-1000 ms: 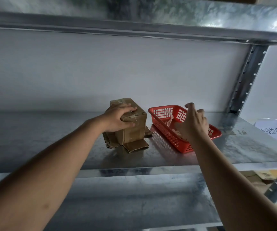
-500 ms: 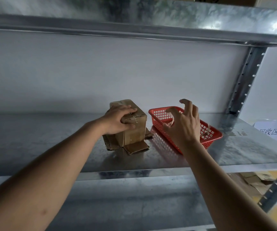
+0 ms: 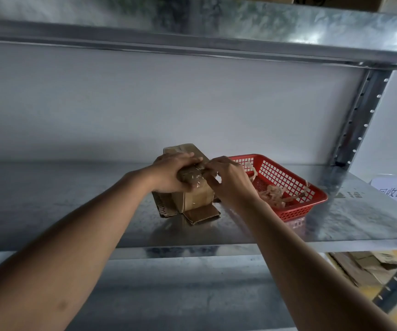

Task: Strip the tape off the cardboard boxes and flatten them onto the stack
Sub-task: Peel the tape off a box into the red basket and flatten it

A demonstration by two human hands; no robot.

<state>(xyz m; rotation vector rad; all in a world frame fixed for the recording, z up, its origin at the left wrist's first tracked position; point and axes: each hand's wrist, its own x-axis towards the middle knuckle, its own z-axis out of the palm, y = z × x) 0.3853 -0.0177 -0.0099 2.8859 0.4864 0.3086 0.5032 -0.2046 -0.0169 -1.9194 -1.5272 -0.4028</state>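
A small cardboard box (image 3: 193, 187) stands upright at the centre of the frame on a galvanised metal shelf (image 3: 73, 206), its bottom flaps splayed flat on the metal around it. Clear tape (image 3: 192, 179) is wrapped over its top near corner and runs down the front face.

The left hand (image 3: 171, 174) comes in from the lower left and grips the top of the box, fingers curled over the upper edge and thumb against the near face. The right hand (image 3: 230, 181) comes in from the lower right and meets it at the box's top right corner, fingers bent, with the fingertips pinching at the tape there; whether a strip is already lifted cannot be told.

Just right of the box, touching or nearly touching it behind the right hand, sits a red plastic basket (image 3: 297, 187) holding crumpled strips of used tape (image 3: 276, 192). At the right edge of the frame a white paper label (image 3: 395, 191) with printed characters lies on the shelf. In the lower right corner, below the shelf, flat cardboard pieces (image 3: 359, 266) lie in a pile.
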